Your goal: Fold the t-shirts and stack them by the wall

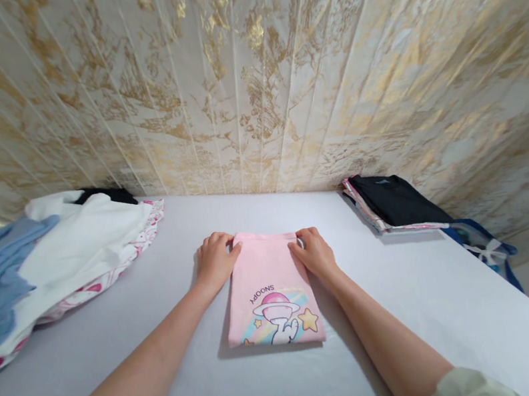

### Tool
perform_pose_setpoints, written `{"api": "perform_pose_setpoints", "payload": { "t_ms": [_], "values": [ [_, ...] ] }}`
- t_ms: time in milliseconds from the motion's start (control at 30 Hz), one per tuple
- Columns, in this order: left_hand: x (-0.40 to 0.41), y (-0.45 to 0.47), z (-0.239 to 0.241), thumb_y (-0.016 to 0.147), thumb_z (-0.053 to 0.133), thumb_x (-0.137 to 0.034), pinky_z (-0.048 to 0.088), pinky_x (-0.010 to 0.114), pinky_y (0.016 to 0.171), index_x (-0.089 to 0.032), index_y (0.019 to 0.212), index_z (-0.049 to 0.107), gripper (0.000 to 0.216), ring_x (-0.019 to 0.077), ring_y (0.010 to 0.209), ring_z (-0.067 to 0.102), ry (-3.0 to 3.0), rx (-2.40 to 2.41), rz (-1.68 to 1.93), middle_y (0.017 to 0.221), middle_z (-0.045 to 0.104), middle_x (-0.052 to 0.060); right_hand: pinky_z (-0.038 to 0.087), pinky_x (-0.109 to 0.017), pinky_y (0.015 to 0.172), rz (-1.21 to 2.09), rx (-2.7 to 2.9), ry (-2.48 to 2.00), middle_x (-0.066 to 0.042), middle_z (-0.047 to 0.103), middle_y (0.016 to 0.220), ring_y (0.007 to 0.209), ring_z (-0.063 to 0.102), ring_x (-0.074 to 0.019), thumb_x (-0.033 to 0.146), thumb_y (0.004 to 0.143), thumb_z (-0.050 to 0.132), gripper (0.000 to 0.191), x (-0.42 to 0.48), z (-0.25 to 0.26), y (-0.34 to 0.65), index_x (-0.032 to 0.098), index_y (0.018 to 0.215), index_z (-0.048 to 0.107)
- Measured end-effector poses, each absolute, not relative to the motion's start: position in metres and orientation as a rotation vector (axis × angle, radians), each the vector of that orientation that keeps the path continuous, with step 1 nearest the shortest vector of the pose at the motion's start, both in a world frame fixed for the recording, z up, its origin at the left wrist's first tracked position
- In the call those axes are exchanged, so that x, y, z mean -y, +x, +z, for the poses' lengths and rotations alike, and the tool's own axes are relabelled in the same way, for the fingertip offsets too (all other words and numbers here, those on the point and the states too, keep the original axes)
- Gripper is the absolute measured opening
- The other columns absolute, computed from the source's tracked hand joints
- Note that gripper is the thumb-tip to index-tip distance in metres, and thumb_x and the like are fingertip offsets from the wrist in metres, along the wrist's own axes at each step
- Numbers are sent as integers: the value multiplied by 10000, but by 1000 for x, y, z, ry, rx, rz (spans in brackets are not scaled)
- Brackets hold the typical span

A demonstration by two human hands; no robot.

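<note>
From where I stand, a folded pink garment (266,265) lies flat in the middle of the white table (194,385), straight in front of the person. Its long axis runs from the near side of the table towards the patterned wall (225,83), very nearly square to the person. The narrower end points at the wall, and the slightly wider, printed end faces the person. The word "SNOOPY" reads upside down from the person's side, with a ringed planet and stars printed nearer to them.

The left hand (215,260) pinches the far left corner, thumb laid on top of the cloth and fingers curled at the edge. The right hand (315,252) has the far right corner in the same sort of pinch; how far the fingertips reach beneath, I cannot tell.

Well off to the left sits a loose heap of clothes (83,235), blue and white on top. On the right, near the wall, is a neat stack of folded clothes (394,200), black uppermost.
</note>
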State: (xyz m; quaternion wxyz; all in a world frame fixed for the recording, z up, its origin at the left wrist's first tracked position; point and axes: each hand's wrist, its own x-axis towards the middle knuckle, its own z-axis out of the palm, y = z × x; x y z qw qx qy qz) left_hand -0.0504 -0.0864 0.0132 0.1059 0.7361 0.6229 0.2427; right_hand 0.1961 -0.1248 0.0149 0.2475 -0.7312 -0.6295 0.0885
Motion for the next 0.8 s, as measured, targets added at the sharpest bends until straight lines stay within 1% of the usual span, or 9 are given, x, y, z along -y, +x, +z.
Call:
{"api": "perform_pose_setpoints", "payload": {
  "t_ms": [100,233,300,367,467,567,633,700,800],
  "values": [
    [83,-50,17,858,545,-372,431,410,934,-221,956,654,211,272,1091,559,2150,-1836,635,1135,636,62,418,-278,707,282,1702,-1976,-55,589,1057,809,587,-165,339,835,554,168,122,12,199,225,941,617],
    [68,-51,23,817,578,-339,440,367,906,-206,909,665,184,270,1078,575,2073,-1807,497,1121,655,73,388,-246,631,446,1670,-1880,3,598,815,702,544,-143,273,777,551,66,114,8,205,221,815,562],
    [60,-50,28,799,572,-273,466,304,821,-191,878,665,146,227,964,626,2060,-1741,454,1016,697,64,371,-230,590,581,1634,-1802,30,576,714,645,519,-131,249,745,544,48,108,11,207,216,778,533],
    [55,-48,34,768,578,-222,468,255,719,-177,864,661,135,190,837,651,2064,-1681,429,913,716,51,367,-219,575,669,1588,-1727,40,562,675,623,507,-122,234,713,547,56,102,18,208,209,749,513],
    [53,-43,41,676,642,-202,447,241,636,-167,812,656,141,187,749,648,2072,-1643,414,828,715,50,368,-215,571,699,1556,-1671,41,563,662,610,505,-116,210,666,552,77,98,28,205,200,734,518],
    [56,-38,50,601,654,-166,424,236,582,-179,649,620,61,178,648,620,2072,-1630,411,646,664,15,358,-222,536,711,1572,-1664,40,551,606,559,493,-119,181,623,529,103,97,36,201,186,723,554],
    [57,-35,62,610,629,-163,408,232,550,-182,595,587,48,162,591,589,2068,-1624,445,564,612,-8,362,-227,528,724,1591,-1648,37,547,589,547,491,-123,181,612,511,127,97,45,201,177,716,583],
    [57,-33,82,662,594,-187,407,232,555,-177,643,588,22,157,611,581,2078,-1623,542,601,613,-9,382,-229,552,699,1609,-1598,29,565,621,576,505,-125,204,631,506,154,96,62,204,169,736,613],
    [62,-32,125,755,535,-216,428,230,659,-177,845,593,114,156,784,593,2132,-1585,774,828,658,4,414,-235,605,524,1638,-1424,9,605,703,635,529,-130,255,703,506,226,99,103,213,156,844,652]
  ]
}}
